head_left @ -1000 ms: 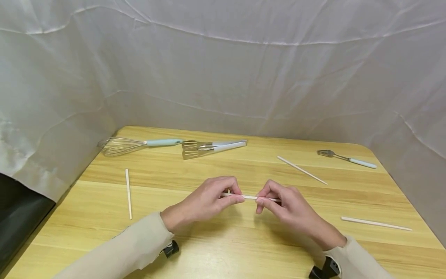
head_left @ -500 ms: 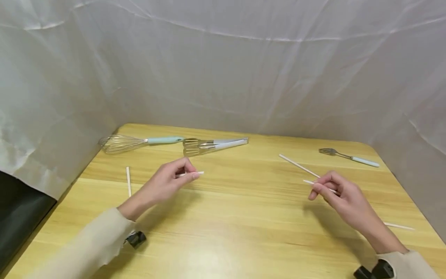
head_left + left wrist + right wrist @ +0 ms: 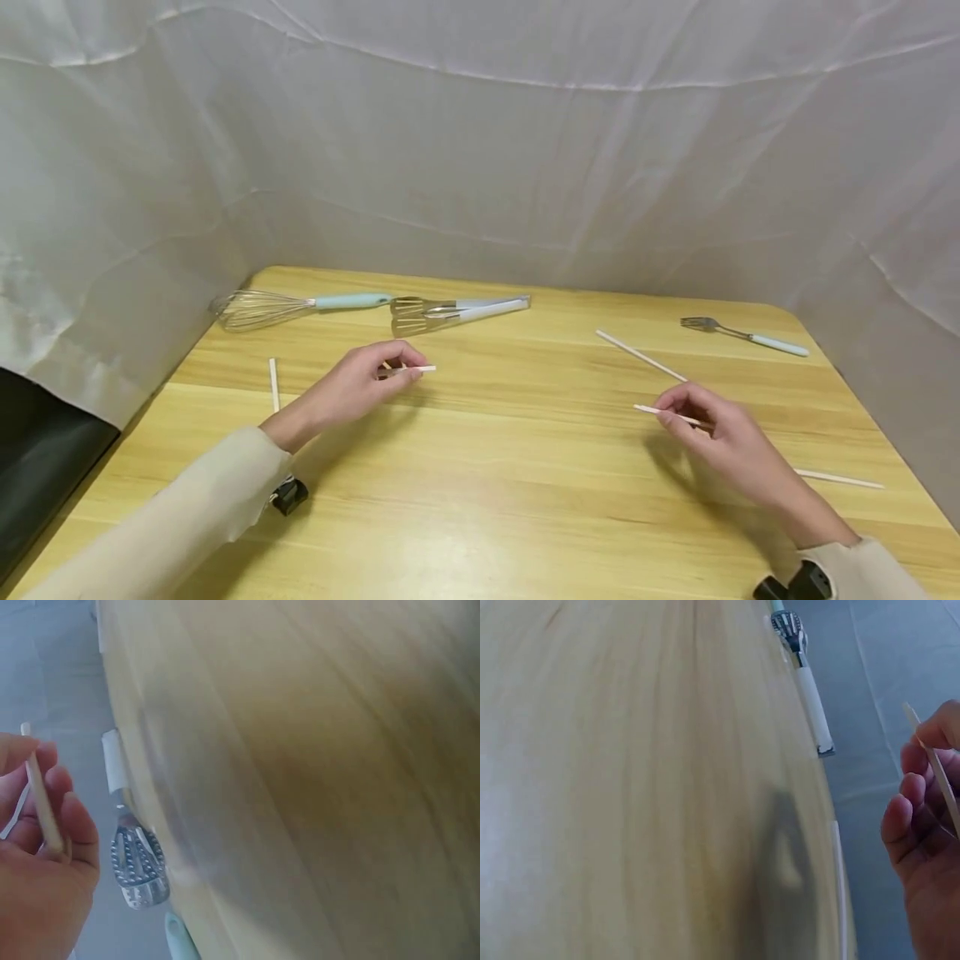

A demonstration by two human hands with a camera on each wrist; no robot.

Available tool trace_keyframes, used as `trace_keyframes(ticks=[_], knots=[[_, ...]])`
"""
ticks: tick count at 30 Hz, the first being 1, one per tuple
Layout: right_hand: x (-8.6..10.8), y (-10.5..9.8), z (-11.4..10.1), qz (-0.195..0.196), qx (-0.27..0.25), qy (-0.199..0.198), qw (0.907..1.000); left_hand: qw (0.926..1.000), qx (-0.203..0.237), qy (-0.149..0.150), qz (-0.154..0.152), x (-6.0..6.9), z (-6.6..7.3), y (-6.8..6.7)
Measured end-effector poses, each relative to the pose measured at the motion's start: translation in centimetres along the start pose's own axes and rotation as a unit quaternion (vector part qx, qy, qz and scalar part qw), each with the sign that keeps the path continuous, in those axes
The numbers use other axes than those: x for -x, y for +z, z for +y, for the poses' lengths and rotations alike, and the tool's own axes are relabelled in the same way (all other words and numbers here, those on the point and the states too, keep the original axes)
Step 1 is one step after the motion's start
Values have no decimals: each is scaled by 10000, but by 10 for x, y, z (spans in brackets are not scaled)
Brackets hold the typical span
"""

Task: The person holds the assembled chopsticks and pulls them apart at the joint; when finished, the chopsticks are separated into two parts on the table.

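My left hand (image 3: 352,390), over the left half of the table, pinches a piece of pale wooden chopstick (image 3: 427,368) between thumb and fingers. In the left wrist view that piece (image 3: 43,799) runs across the curled fingers. On the right, my right hand (image 3: 731,437) pinches another chopstick piece (image 3: 645,408), its tip pointing left. The right wrist view has this piece (image 3: 941,776) under the thumb. Both hands are raised off the table and far apart. One pale chopstick (image 3: 641,354) lies just behind the right hand.
A whisk (image 3: 300,307) and slotted metal tongs (image 3: 461,312) lie along the back of the wooden table (image 3: 480,500). A fork (image 3: 742,335) lies at back right. More chopsticks lie at the left (image 3: 273,383) and right (image 3: 843,479), partly covered by my arms. Grey cloth (image 3: 480,167) hangs behind.
A second ago both hands pinched one chopstick together at the centre. It has come apart in two, and the hands have moved left and right with a piece each. Lately the right hand drifted slightly left.
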State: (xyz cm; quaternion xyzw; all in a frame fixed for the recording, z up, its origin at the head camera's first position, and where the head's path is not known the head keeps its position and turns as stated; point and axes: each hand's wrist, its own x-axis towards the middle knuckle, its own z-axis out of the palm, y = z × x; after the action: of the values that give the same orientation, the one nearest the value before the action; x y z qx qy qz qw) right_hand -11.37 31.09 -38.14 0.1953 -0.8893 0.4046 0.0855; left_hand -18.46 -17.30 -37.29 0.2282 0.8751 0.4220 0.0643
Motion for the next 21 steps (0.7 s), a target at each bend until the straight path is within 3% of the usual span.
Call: trace_keyframes(ticks=[13,21], knots=[[-4,17,13,-604,-50,439,9972,9975,-110,-112,-685,-11,-12,15],[-9,29,16,-758,288,500,9955,9964,-265,-61,-807,-15,-15,21]])
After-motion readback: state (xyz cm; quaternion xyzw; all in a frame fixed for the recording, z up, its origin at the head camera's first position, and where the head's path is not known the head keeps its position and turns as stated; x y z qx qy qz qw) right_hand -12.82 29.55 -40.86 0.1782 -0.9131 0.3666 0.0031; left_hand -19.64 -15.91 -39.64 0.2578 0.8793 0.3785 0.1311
